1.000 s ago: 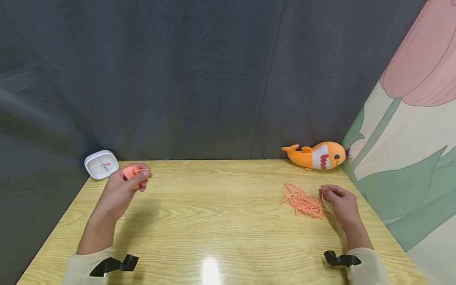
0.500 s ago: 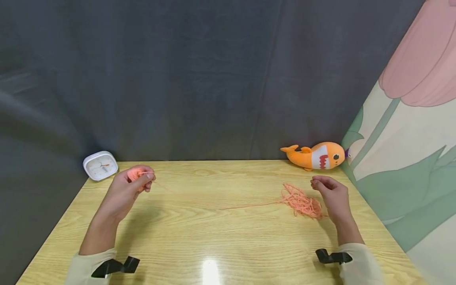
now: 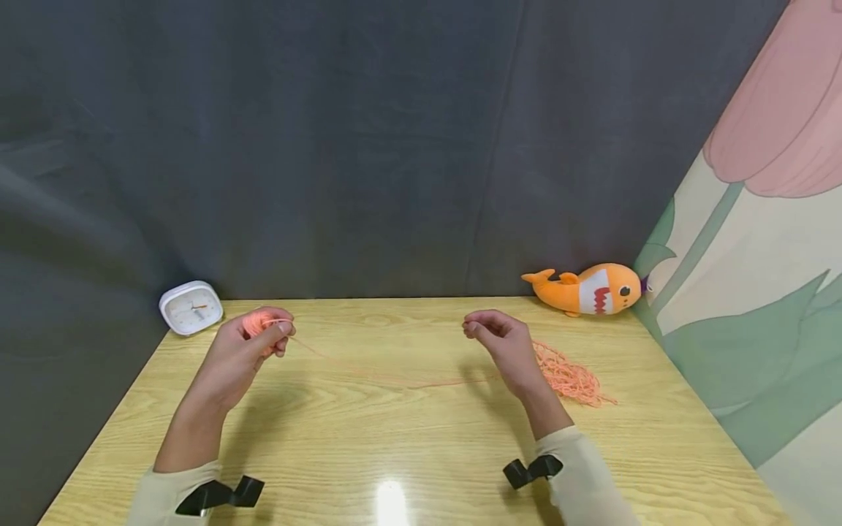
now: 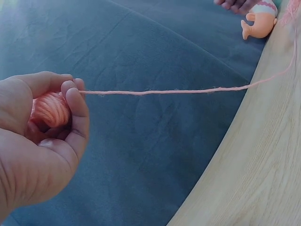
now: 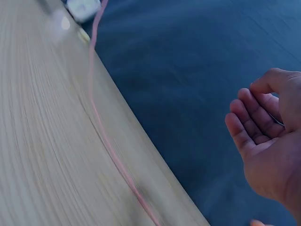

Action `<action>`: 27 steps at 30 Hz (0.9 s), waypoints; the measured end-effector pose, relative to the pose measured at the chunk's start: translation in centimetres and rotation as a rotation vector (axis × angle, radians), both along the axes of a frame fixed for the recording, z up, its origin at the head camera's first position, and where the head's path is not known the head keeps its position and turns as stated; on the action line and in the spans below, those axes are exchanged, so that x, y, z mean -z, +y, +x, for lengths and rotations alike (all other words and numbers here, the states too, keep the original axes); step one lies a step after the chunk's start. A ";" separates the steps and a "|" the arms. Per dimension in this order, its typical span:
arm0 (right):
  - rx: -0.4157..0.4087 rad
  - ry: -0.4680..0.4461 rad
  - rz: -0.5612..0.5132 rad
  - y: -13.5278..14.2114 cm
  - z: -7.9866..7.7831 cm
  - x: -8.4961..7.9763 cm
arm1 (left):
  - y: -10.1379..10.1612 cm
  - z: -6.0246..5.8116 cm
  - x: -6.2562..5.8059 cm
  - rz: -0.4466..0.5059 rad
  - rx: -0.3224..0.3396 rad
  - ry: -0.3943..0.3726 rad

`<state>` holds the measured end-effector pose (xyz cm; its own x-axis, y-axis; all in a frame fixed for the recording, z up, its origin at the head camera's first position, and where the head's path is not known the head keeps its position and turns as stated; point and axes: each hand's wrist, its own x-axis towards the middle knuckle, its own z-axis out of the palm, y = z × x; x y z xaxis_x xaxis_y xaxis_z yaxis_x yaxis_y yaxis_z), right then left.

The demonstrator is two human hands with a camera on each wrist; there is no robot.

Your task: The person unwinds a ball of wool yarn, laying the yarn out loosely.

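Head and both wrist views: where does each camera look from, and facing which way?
Head: worn on the head, facing forward and down over the table; left grip, right grip and both sleeves show.
Left wrist: worn there, looking past the left grip and its yarn ball to the dark cloth; part of the right grip at top right.
Right wrist: worn there, looking past the right grip at table and dark cloth.
Shared: both wrist views show the yarn strand; head and left wrist share the orange toy.
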<state>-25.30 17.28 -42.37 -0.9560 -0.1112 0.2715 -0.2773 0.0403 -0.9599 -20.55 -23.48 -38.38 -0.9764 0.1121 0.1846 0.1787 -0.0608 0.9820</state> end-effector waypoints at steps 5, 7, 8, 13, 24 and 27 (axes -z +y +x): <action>-0.083 -0.017 -0.021 -3.9 0.1 0.0 | 0.2 -0.1 0.1 0.000 0.005 -0.007; -0.112 -0.025 -0.024 -5.2 0.1 0.1 | 0.2 -0.1 0.0 0.004 0.010 -0.007; -0.126 -0.028 -0.027 -5.9 0.2 0.1 | 0.3 -0.1 0.0 0.006 0.011 -0.007; -0.182 -0.047 -0.049 -8.9 0.5 0.5 | 0.4 0.0 0.0 0.010 0.002 -0.005; -0.294 -0.061 -0.060 -14.7 1.3 0.6 | 0.7 0.1 -0.2 0.021 0.007 -0.015; -0.302 -0.062 -0.033 -16.0 1.2 0.9 | 0.8 0.1 -0.2 0.002 0.003 -0.020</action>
<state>-24.05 1.24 -43.24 -0.8960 -0.3849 0.2215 -0.2125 -0.0663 -0.9749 -20.44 -22.66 -38.14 -0.9796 0.1142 0.1656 0.1592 -0.0631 0.9852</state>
